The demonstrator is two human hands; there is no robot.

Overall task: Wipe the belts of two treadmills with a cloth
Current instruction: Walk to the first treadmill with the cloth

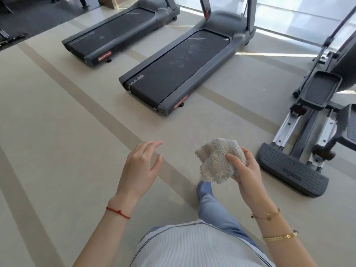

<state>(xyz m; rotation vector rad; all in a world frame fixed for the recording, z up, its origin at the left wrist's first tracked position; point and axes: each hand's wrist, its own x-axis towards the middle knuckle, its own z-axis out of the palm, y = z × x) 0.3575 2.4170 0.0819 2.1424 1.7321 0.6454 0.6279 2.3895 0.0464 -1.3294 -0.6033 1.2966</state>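
A person stands on a beige floor [57, 132] crossed by darker stripes, both bare forearms raised in front of the body. The right hand [248, 170] grips a bunched, cream-coloured knitted cloth [217, 160]: the thumb presses into its near face and the fingers curl round behind, so the fabric hangs crumpled below the palm. The left hand [142, 166] holds nothing; its fingers are relaxed, slightly spread and gently bent, well apart from the cloth. A red string [117, 212] circles the left wrist, and gold bracelets [266, 215] circle the right. Ahead on the floor lie two treadmills, side by side and angled away: the nearer treadmill [181, 68] has pale smudges on its dark belt [173, 72], and the farther treadmill [119, 29] shows fainter marks on its belt [113, 29], though these are too small to read with confidence. Neither hand touches either machine. At the right stands an elliptical trainer [308, 132], its ridged base plate just beside the right hand in view. A blue trouser leg [213, 207] and foot point forward beneath the cloth.
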